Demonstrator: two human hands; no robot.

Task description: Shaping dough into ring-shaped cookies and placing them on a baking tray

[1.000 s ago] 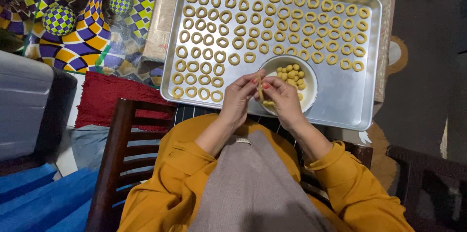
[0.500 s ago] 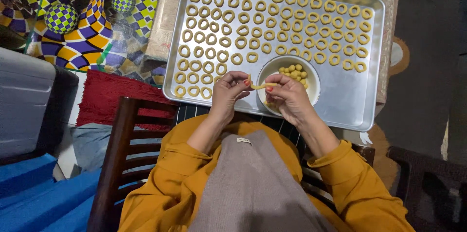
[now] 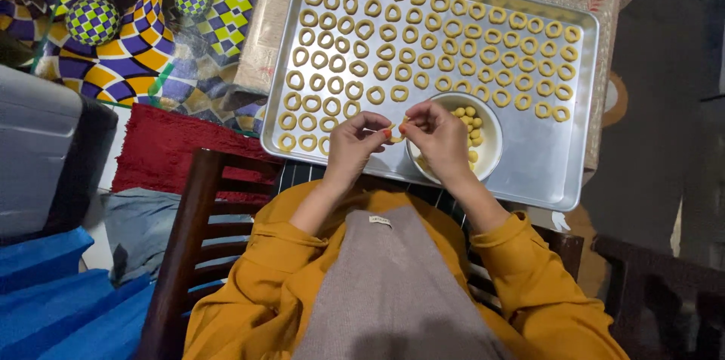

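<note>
I pinch a small strip of dough (image 3: 396,131) between the fingertips of my left hand (image 3: 355,145) and right hand (image 3: 438,137), holding it just above the metal tray (image 3: 529,160), beside the white bowl (image 3: 491,150) of dough balls and near the finished rings (image 3: 423,50).
</note>
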